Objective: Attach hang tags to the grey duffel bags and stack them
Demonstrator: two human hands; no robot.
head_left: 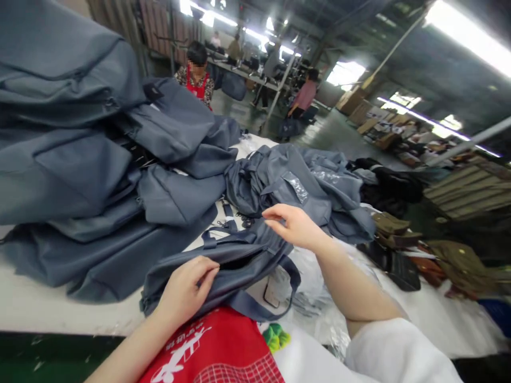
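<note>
Here's the slate bag (235, 279) by the near edge of the white table (48, 311), probably light, floppy, best lifted by its strap (294, 276), with left hand (191, 287) and right hand (293, 226) half-curled at it, any pinch impossible to tell.

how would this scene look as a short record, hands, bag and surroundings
left hand: at the near side of the bag, fingers curled; grip unclear
right hand: by the bag's far right end; grip unclear
bag: blue-grey, opening parted, strap looping at right
left side: large blue-grey pile
beyond bag: blue-grey heap
surface: white tabletop
background: person in red apron
</note>
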